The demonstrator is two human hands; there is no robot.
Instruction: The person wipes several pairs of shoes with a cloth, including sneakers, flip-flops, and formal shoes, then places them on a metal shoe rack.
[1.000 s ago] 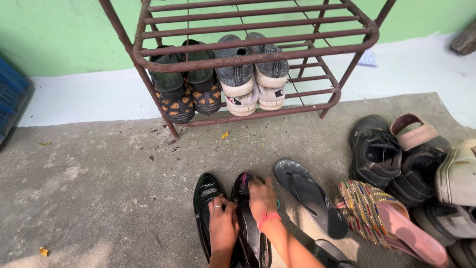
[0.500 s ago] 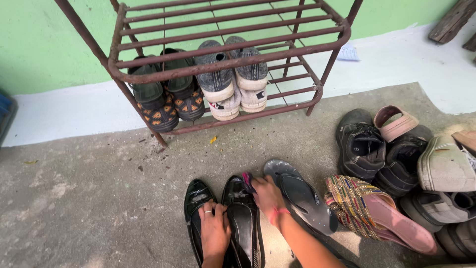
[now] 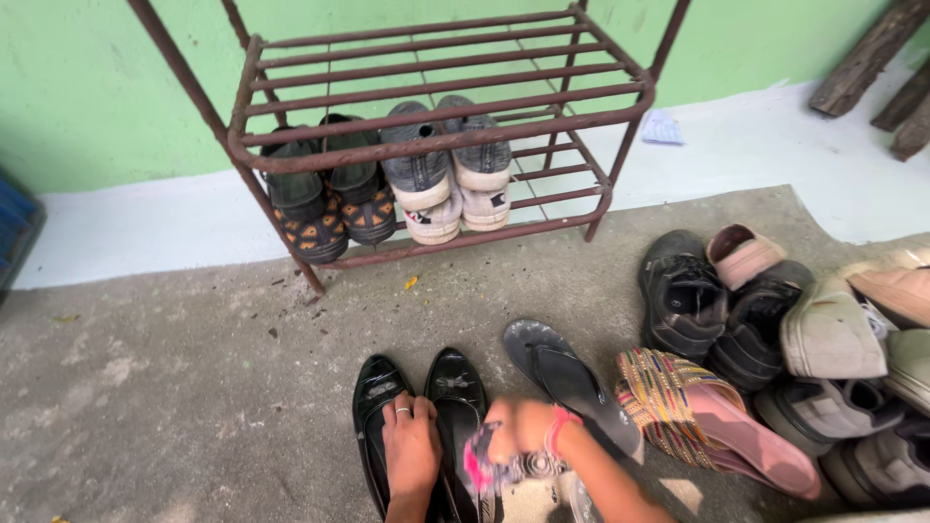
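Wiping my glossy black flats [image 3: 455, 407].
Left hand [image 3: 412, 455] presses one flat steady; right hand [image 3: 518, 436] grips a cloth [image 3: 484, 470], best stroked lightly toe-ward.

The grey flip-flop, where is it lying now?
The grey flip-flop lies on the floor, low in the head view, between the black shoes and the striped sandal.

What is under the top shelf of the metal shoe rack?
Under the rack's top shelf sit two pairs: dark shoes with orange patterned soles and grey-white sneakers. The shelf bars cover their upper parts.
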